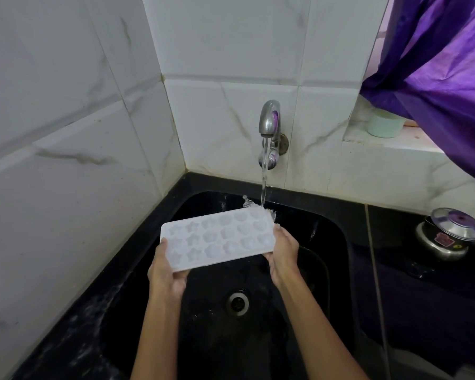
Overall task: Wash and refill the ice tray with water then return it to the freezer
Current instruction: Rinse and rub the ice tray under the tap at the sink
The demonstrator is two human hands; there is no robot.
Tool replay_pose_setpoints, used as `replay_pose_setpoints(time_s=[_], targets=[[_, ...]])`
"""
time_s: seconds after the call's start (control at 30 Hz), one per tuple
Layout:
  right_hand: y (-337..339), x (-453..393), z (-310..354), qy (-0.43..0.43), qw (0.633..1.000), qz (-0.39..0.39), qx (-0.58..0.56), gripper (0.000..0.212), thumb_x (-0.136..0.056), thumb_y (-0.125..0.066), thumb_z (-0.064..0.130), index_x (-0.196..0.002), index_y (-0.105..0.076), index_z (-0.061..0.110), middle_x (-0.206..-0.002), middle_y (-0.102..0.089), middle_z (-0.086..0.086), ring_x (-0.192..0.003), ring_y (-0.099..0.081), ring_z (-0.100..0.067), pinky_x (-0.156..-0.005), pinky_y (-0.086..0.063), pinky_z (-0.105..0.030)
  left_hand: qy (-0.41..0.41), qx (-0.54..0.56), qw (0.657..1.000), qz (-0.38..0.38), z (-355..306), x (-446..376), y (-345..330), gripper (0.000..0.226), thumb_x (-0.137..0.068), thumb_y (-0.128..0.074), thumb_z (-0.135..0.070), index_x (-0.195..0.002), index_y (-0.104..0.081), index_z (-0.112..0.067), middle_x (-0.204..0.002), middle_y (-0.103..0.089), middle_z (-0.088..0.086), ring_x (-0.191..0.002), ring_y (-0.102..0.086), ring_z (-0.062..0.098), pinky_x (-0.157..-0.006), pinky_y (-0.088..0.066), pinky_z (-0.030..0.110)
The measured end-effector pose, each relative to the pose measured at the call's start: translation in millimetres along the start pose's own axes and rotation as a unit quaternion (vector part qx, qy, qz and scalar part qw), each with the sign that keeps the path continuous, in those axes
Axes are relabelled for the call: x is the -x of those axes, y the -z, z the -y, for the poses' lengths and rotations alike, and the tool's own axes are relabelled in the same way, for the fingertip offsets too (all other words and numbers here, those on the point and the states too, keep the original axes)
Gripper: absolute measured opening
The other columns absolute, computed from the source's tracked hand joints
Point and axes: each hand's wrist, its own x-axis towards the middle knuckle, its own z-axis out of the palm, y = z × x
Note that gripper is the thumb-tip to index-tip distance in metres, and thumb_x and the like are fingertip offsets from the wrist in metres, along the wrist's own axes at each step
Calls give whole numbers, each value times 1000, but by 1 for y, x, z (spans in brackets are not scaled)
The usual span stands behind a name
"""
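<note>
A: Start nearest the camera. What are the hands doing?

B: Both forearms come up from the bottom of the frame. The left hand [167, 272] grips the near-left end of the ice tray [217, 237], thumb on the rim and fingers curled beneath. The right hand [283, 255] holds the right end the same way, fingers wrapped round the edge.

A: And the tray itself?

B: It is white, with star and shell shaped pockets, held in the middle of the frame above the black sink [327, 242]. It sits roughly level, pockets up, its far-right corner tipped toward the wall. The drain [238, 302] lies below it, lower centre.

A: Is water reaching it?

B: Yes. The tap [269, 124], at upper centre on the tiled wall, is running, and the stream [263, 185] strikes that far-right corner and splashes off.

A: So which step is this?

B: I judge it the rinse or the start of filling; I cannot tell how much water the pockets hold. Next, the tray likely needs sliding under the stream so each row is reached, kept level to avoid spilling.

A: Anything beyond?

B: A steel pot [447, 237] at right, and a purple curtain [436, 64] at upper right.
</note>
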Motion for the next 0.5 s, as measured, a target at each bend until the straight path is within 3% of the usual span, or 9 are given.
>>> replay_pose_setpoints(time_s=[0.13,0.27,0.5], targets=[[-12,-4,4,3,1000,-2,21,21,-100,-43,19,-106,-63,14,-103,-69,-7,-95,-66,-21,-76,-56,-34,-5,-5,1000,-7,-6,-2,1,26,-89,-62,-31,-107,-58,-11,-103,-67,10,-93,-66,28,-76,-55,45],[-23,-14,7,20,997,-20,70,27,-100,-42,23,-84,-63,17,-101,-69,-11,-98,-65,-28,-89,-53,-43,-28,-30,999,3,-9,-3,-4,32,-92,-59,-29,-118,-53,-11,-101,-66,9,-90,-65,26,-67,-54,43],[-20,-34,19,48,992,-69,93,28,-97,-44,26,-77,-60,15,-89,-65,-6,-86,-60,-22,-77,-50,-40,-25,-64,997,32,-4,-7,-29,28,-97,-51,-27,-120,-51,-11,-101,-65,10,-89,-64,27,-66,-52,46]])
